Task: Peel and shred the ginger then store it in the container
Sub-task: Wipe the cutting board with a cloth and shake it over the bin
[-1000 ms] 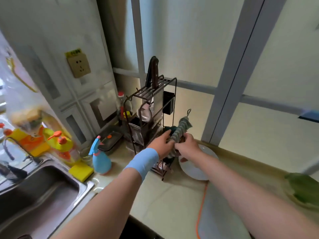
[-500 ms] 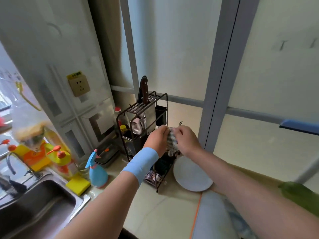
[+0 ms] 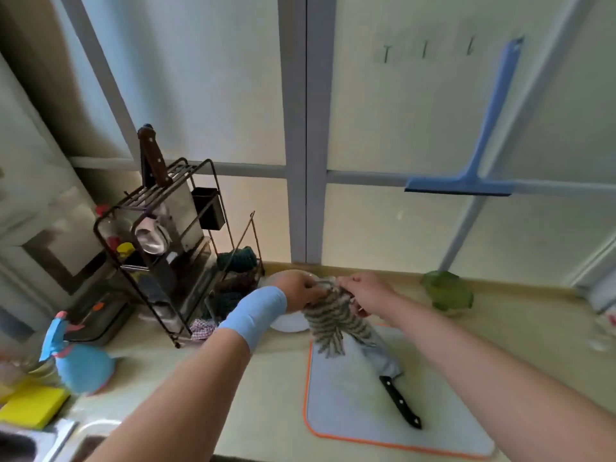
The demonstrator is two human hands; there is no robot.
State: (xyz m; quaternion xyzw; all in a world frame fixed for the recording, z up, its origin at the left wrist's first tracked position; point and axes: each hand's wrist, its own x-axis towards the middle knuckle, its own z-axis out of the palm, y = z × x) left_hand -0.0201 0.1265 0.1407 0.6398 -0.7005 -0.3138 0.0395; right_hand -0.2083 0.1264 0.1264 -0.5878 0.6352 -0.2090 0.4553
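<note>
The knife's point(image 3: 400, 403) blade tip is hidden behind the striped cloth point(image 3: 333, 325), and the sink point(image 3: 20, 445) is cut off at the counter's point(image 3: 266, 378) left end.

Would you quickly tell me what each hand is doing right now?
Left hand: grips the top of the striped cloth.
Right hand: pinches the same cloth's top edge.

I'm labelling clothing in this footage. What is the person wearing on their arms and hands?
Both forearms are bare, with no sleeves in view. A wide light blue wristband wraps the left wrist, just behind the left hand. The right hand and its wrist carry nothing: no glove, watch or band shows. The left hand is gloveless too.
</note>
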